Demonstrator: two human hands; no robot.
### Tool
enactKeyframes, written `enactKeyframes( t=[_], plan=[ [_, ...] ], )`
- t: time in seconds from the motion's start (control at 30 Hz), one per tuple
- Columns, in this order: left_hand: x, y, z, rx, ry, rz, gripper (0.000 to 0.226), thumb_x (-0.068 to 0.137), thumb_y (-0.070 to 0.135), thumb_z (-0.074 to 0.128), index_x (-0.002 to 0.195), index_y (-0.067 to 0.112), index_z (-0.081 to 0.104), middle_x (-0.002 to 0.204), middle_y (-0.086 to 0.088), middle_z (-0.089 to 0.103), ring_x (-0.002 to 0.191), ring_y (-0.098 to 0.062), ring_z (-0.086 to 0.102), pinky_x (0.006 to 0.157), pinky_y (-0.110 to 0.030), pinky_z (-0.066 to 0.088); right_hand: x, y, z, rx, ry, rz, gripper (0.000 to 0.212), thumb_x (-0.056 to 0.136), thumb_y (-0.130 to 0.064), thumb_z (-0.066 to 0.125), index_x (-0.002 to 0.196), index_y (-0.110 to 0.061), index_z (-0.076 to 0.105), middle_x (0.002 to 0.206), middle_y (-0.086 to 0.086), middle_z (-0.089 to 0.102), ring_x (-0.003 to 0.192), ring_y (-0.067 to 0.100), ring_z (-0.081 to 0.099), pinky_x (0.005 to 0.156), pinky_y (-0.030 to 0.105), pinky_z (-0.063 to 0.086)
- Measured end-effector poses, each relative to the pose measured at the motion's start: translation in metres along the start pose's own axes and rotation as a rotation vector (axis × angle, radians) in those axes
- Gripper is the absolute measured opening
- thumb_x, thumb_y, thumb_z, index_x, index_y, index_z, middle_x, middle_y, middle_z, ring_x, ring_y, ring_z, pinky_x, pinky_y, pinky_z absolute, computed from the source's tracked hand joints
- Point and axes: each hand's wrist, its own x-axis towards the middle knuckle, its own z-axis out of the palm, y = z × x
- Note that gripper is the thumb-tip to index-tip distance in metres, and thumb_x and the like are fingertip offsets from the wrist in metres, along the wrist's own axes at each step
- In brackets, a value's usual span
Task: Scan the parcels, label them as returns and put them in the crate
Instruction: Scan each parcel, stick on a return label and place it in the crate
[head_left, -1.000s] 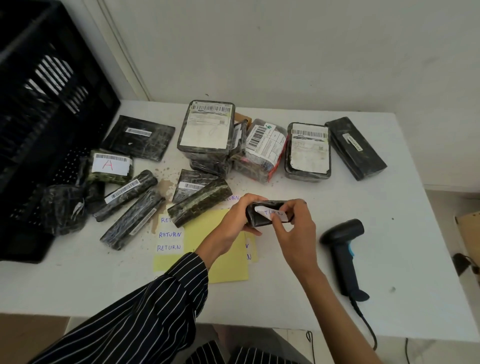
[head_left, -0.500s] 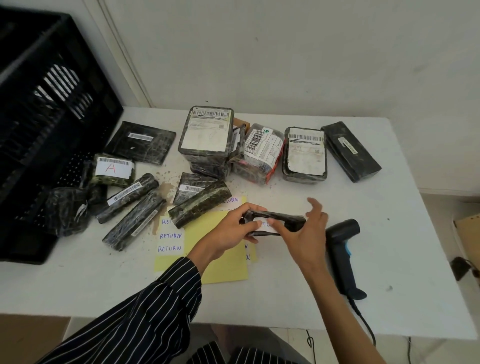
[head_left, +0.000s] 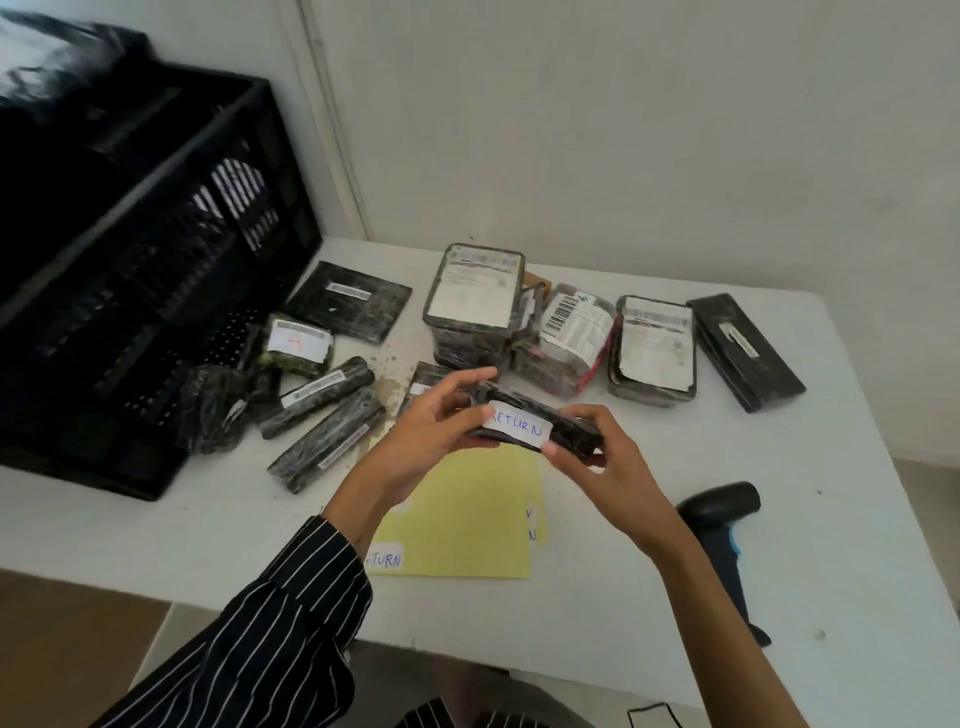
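Note:
A small black-wrapped parcel (head_left: 571, 427) is lifted above the white table (head_left: 779, 545) with both hands on it. It bears a white sticker reading RETURN (head_left: 517, 427). My left hand (head_left: 431, 431) grips its left end, thumb on the sticker's edge. My right hand (head_left: 602, 462) holds the right end, thumb under the sticker. A black slatted crate (head_left: 130, 270) lies on its side at the left. The black barcode scanner (head_left: 724, 535) lies on the table to the right of my right arm.
Several wrapped parcels lie across the table's back, among them a tall stack (head_left: 475, 304), a labelled box (head_left: 654, 345) and a long black one (head_left: 745, 351). Rolled parcels (head_left: 327, 436) lie by the crate mouth. A yellow sticker sheet (head_left: 467, 519) with a RETURN label lies under my hands.
The parcel has been turned and raised, so the RETURN sticker now faces up in full. The view has swung left toward the crate.

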Motion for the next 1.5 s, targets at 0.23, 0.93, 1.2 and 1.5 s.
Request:
enactKeyframes(
  t=[0.23, 0.93, 1.2, 1.5],
  plan=[
    [-0.031, 0.044, -0.040, -0.149, 0.365, 0.139, 0.047, 0.083, 0.024, 0.062, 0.126, 0.011, 0.051, 0.098, -0.005, 0.068, 0.084, -0.012, 0.069, 0.080, -0.033, 0.057, 0.018, -0.056, 0.049, -0.018, -0.011, -0.223, 0.038, 0.082, -0.022, 0.072, 0.112, -0.037, 0.054, 0.105, -0.022, 0.064, 0.091, 0.006, 0.062, 0.077, 0.021, 0.049],
    [-0.111, 0.218, -0.342, 0.225, 0.649, 0.378, 0.019, 0.094, 0.010, 0.054, 0.109, 0.016, 0.063, 0.097, -0.006, 0.069, 0.078, -0.013, 0.066, 0.068, -0.023, 0.055, 0.114, -0.228, 0.315, 0.043, 0.058, -0.558, 0.031, 0.091, -0.040, 0.056, 0.120, -0.028, 0.053, 0.109, -0.010, 0.059, 0.105, 0.009, 0.058, 0.090, 0.038, 0.050],
    [-0.039, 0.204, -0.396, 0.891, 0.547, 0.124, 0.026, 0.097, 0.013, 0.042, 0.112, -0.006, 0.054, 0.115, -0.025, 0.059, 0.107, -0.035, 0.055, 0.082, -0.035, 0.040, 0.148, -0.214, 0.355, -0.189, 0.140, -0.506, 0.043, 0.096, -0.043, 0.043, 0.135, -0.027, 0.044, 0.145, -0.008, 0.036, 0.137, 0.008, 0.031, 0.113, 0.041, 0.031],
    [0.050, 0.131, -0.383, 1.097, 0.218, -0.156, 0.036, 0.098, 0.018, 0.044, 0.125, -0.005, 0.050, 0.132, -0.024, 0.053, 0.122, -0.036, 0.050, 0.095, -0.033, 0.038, 0.170, -0.209, 0.361, -0.325, 0.176, -0.523, 0.051, 0.094, -0.048, 0.028, 0.142, -0.031, 0.037, 0.155, -0.018, 0.019, 0.143, -0.001, 0.013, 0.116, 0.035, 0.017]
  ],
)
